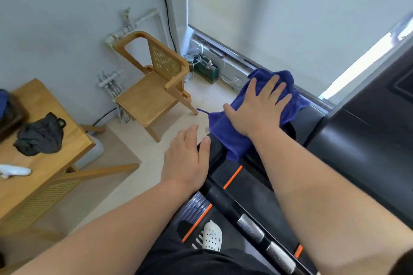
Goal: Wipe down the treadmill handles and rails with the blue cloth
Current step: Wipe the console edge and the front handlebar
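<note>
handrail point(220, 194) partly under blue cloth point(225, 134), console point(368, 129) cropped

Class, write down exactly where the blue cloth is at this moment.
In the head view, the blue cloth lies right of centre, draped over the far end of the treadmill rail. The right hand presses flat on it, just beyond the left hand.

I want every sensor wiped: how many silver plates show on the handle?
2: upper plate beside the white shoe, lower plate near the bottom edge. Others may be hidden.
</note>
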